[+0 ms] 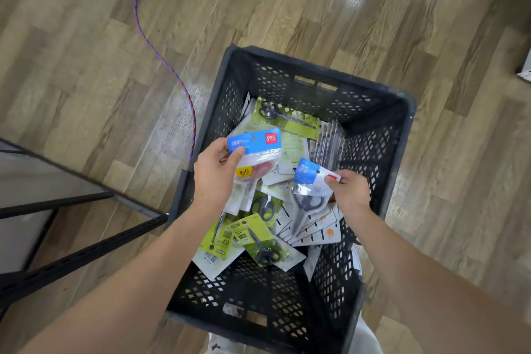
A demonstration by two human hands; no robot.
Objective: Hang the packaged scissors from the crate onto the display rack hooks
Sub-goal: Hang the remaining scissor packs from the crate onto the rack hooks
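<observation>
Both bare forearms reach in from the bottom edge, over a black perforated crate [370,112] that stands on a wood-plank floor [86,52]. At far left, dark metal rack bars [71,259] and a pale panel cut across the corner, and a red-and-blue braided cable [161,57] snakes over the floor toward the crate's left wall. Next comes the left hand [214,175], thumb and fingers pinching a blue-topped pack of red-handled scissors [255,152], lifted above the heap near the crate's left side. Below and between the hands lies the heap of packaged scissors [258,241], mostly green-and-white cards with dark-handled pairs, some face down showing barcodes, and a row of packs standing on edge against the far right wall. Further right, the right hand [349,188] pinches the corner of a second blue-topped pack holding grey-handled scissors [309,190], which hangs tilted just above the pile. Both held packs are inside the crate's outline, apart from each other. At the far right edge a small white object [525,69] sits on the floor, too cropped to identify
</observation>
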